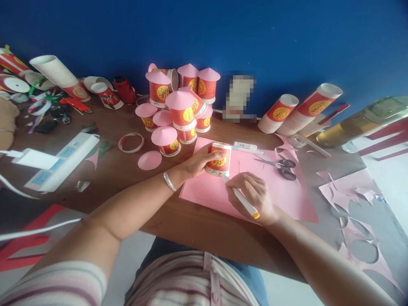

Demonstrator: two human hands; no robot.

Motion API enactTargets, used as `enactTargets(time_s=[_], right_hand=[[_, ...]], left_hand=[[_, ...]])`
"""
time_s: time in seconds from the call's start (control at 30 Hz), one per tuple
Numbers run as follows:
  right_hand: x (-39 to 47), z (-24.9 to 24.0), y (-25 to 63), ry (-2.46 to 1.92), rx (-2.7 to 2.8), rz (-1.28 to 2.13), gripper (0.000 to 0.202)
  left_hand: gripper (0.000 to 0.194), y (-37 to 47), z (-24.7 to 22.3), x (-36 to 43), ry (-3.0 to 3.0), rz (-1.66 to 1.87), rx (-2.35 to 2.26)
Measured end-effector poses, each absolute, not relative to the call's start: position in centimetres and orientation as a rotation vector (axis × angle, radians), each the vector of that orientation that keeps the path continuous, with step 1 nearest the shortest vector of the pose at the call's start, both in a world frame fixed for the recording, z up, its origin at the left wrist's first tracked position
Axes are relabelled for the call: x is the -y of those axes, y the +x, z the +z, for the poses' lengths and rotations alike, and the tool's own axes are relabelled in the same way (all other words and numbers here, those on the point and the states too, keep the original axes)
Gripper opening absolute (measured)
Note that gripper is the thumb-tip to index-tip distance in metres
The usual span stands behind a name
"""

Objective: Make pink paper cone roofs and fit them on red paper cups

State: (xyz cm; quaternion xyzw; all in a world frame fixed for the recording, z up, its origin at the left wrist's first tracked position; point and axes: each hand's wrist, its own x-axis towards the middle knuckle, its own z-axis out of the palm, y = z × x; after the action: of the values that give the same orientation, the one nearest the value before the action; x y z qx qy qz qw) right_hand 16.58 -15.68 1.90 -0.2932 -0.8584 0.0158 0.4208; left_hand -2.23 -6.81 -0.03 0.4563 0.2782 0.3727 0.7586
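Over the pink paper sheet (pixel 204 191), my left hand (pixel 202 160) is closed around a red paper cup (pixel 219 159) with a yellow round emblem. My right hand (pixel 250 193) grips a white marker pen (pixel 244 202) with an orange end. Its tip points at the cup's lower white rim; whether it touches cannot be made out. Scissors (pixel 280 165) with dark handles lie on the sheet to the right of my hands. Beyond my left hand stand several red cups with pink cone tops (pixel 180 102), some stacked. A flat pink disc (pixel 149 160) lies in front of them.
Two tilted stacks of paper cups (pixel 287 117) stand at the back right, beside a gold bottle (pixel 357 125). Pink paper scraps (pixel 360 238) cover the right side. On the left are a white power strip (pixel 62 161), a tape roll (pixel 131 143) and clutter along the blue wall (pixel 204 34).
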Motion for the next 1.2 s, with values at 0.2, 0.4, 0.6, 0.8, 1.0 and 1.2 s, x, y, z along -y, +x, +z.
enactTargets(time_s=[0.2, 0.4, 0.6, 0.8, 1.0, 1.2], right_hand=[[15.70, 1.91, 16.59, -0.740, 2.150, -0.009, 0.022], [15.77, 1.93, 16.61, -0.736, 2.144, -0.019, 0.022], [15.93, 2.00, 16.41, -0.706, 2.135, -0.003, 0.022], [15.97, 1.91, 16.15, -0.693, 2.157, -0.001, 0.021], [15.95, 1.81, 16.19, -0.688, 2.157, -0.001, 0.020], [15.96, 1.80, 16.17, -0.688, 2.171, -0.013, 0.021]], left_hand=[[0.046, -2.24, -0.05, 6.83, 0.978, 0.814, -0.607], [0.051, -2.29, 0.00, 6.84, 0.965, 0.802, -0.612], [0.052, -2.23, -0.12, 6.81, 0.938, 0.802, -0.613], [0.048, -2.17, -0.16, 6.79, 0.969, 0.807, -0.610], [0.044, -2.17, -0.11, 6.79, 1.010, 0.812, -0.591], [0.043, -2.13, -0.08, 6.79, 1.017, 0.806, -0.589]])
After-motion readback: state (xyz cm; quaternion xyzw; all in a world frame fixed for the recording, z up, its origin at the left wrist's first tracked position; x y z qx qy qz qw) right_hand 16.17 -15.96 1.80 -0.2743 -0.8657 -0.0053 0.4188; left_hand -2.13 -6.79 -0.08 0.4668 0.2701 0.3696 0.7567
